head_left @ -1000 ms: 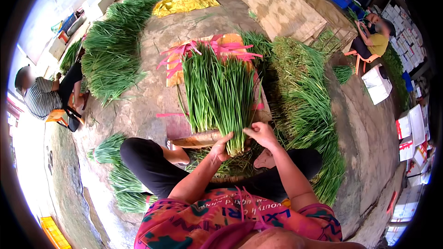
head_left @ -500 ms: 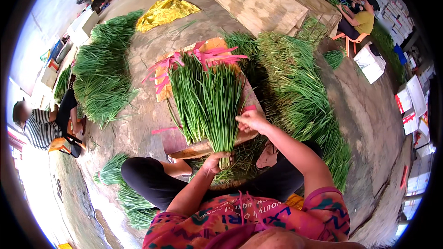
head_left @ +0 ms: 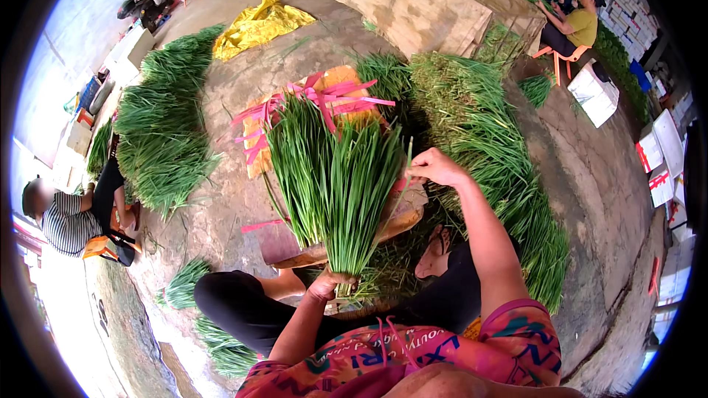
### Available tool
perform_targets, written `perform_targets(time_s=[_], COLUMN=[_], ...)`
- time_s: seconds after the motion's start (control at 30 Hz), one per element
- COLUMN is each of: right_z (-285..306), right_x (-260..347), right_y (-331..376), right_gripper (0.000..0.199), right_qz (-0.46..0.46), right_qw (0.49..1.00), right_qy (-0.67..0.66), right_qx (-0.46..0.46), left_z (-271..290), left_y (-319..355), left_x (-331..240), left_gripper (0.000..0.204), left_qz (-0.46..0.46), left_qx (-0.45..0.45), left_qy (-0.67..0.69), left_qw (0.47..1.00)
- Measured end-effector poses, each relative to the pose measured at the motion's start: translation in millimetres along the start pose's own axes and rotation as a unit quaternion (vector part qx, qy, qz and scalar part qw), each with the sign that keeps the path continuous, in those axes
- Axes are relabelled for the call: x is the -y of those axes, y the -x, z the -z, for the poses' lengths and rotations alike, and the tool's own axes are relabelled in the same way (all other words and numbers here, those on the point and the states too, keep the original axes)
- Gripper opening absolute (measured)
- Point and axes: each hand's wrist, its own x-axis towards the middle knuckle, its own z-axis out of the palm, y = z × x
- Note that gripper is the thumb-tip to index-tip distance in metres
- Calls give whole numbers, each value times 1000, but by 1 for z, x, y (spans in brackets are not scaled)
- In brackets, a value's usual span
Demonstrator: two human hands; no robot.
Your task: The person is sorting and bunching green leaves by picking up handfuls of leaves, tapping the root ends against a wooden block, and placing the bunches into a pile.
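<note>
My left hand point(head_left: 333, 283) is closed around the pale stem ends of a bunch of chives point(head_left: 361, 191), whose green leaves fan out away from me. A second bunch of chives point(head_left: 299, 177) lies against its left side on a low wooden board point(head_left: 287, 249). Just right of the held bunch, my right hand point(head_left: 436, 168) pinches a thin chive blade point(head_left: 409, 151) that sticks up from its fingertips. Pink ribbon strips point(head_left: 339, 99) lie across an orange-yellow pad point(head_left: 341, 77) beyond the leaf tips.
Long heaps of chives lie to the right point(head_left: 487, 140) and left point(head_left: 166, 121). Smaller bundles point(head_left: 188, 284) rest by my left knee. A yellow sheet point(head_left: 262, 26) and wooden panels point(head_left: 413, 4) are farther off. People sit at left point(head_left: 74, 217) and far right point(head_left: 582, 26).
My right hand has moved right and slightly up from the bunch, now with a blade in its fingers. My left hand has shifted slightly left and down; the held leaves spread wider.
</note>
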Motion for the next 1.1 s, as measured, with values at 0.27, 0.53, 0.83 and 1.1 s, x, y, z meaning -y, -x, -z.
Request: perform_targets(time_s=[0.27, 0.53, 0.83, 1.1], right_z=[1, -23, -47, -54], right_x=[33, 36, 40, 35], right_y=[63, 3, -69, -73], right_gripper=[27, 13, 33, 10], right_qz=[-230, 36, 29, 96], right_qw=[947, 983, 953, 935], right_qy=[67, 152, 295, 342], right_qx=[213, -98, -57, 5], left_z=[11, 6, 17, 11], left_y=[2, -1, -1, 2], left_x=[6, 1, 2, -4], left_gripper=[31, 31, 37, 38], left_qz=[-8, -23, -46, -44], left_qx=[-12, 1, 23, 33], left_qy=[-68, -96, -117, -102], left_qw=[998, 995, 992, 993])
